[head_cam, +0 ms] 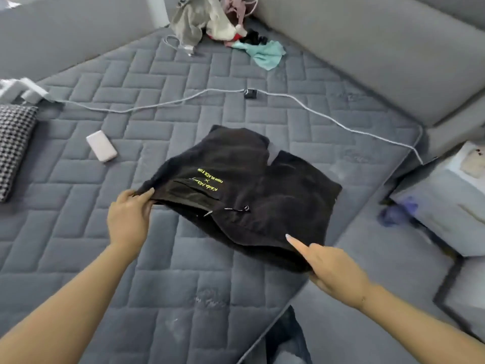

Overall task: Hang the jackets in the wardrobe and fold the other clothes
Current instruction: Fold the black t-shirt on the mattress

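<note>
A pair of black shorts (262, 185) with yellow-green lettering and a drawstring lies spread on the grey quilted mattress (168, 279). My left hand (128, 219) pinches the waistband's left corner between thumb and fingers, lifting it slightly. My right hand (330, 266) holds the near right edge of the shorts, with the index finger stretched out on top of the cloth and the other fingers tucked under it. A heap of unfolded clothes (210, 19) lies at the far end of the mattress, with a teal garment (267, 55) beside it.
A white cable (315, 111) with a black plug runs across the mattress. A pink power bank (101, 145) lies at left, near a checked cushion (13, 148). Grey padded walls surround the bed. A white box (451, 195) stands at right.
</note>
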The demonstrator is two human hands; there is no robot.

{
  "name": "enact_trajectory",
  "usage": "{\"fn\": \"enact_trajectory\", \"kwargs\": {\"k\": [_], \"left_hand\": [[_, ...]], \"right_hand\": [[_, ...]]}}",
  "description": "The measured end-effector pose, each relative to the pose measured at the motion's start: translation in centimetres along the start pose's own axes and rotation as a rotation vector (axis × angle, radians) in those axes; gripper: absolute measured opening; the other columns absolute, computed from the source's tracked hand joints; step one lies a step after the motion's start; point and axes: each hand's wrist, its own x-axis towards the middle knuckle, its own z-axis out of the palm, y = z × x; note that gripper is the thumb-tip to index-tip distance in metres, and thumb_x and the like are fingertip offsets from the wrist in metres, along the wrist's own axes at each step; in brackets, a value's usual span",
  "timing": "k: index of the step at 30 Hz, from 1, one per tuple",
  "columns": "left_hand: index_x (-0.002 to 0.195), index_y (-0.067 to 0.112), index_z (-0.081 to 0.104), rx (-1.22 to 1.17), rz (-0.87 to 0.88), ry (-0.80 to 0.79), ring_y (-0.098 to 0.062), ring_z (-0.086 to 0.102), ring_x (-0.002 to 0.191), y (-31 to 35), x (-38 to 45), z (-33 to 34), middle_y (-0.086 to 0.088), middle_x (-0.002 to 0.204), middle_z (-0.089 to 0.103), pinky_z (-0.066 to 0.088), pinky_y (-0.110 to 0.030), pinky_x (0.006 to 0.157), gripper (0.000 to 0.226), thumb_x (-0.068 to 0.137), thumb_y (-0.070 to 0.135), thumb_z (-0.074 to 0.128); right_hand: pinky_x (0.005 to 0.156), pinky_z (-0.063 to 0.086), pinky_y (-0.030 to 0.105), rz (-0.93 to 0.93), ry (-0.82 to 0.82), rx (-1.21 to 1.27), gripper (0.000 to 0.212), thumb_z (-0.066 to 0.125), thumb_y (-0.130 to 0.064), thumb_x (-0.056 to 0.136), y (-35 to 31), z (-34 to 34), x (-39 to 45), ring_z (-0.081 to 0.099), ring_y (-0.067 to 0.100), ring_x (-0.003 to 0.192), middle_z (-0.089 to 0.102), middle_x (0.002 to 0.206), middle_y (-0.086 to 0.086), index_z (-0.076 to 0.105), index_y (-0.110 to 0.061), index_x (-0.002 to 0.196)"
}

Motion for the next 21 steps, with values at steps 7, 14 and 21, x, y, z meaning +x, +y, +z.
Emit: {"fn": "enact_trajectory", "kwargs": {"k": [7,14,21], "left_hand": [[0.128,0.012,0.064,0.083,-0.225,-0.188,-0.046,0.058,0.106,-13.9,-10.1,11.4,-0.029,0.117,0.062,0.044,-0.055,0.086,0.033,0.095,0.013,0.060],[0.154,0.031,0.022,-0.145,-0.538,-0.394,-0.036,0.032,0.136,-18.4,-12.4,16.6,-0.023,0.144,0.040,0.024,-0.053,0.110,0.062,0.097,0.014,0.039],[0.146,0.010,0.035,-0.986,-1.142,-0.010,-0.018,0.053,0.114,-17.1,-10.4,16.9,0.000,0.122,0.052,0.042,-0.033,0.106,0.059,0.091,0.010,0.056]], "right_hand": [[0.055,0.049,0.024,-0.127,-0.251,0.191,0.043,0.087,-0.017,0.047,-11.2,18.5,1.4,0.056,0.011,0.060,0.058,0.071,-0.010,0.068,-0.022,0.085],[0.077,0.037,0.030,-0.071,-0.536,0.225,0.045,0.055,-0.004,0.082,-15.2,25.6,2.5,0.051,0.019,0.089,0.054,0.100,-0.001,0.051,-0.018,0.124],[0.104,0.033,0.026,0.032,-0.642,0.425,0.047,0.051,-0.020,0.096,-14.3,25.6,2.8,0.042,0.015,0.117,0.044,0.129,-0.006,0.040,-0.024,0.141]]}}
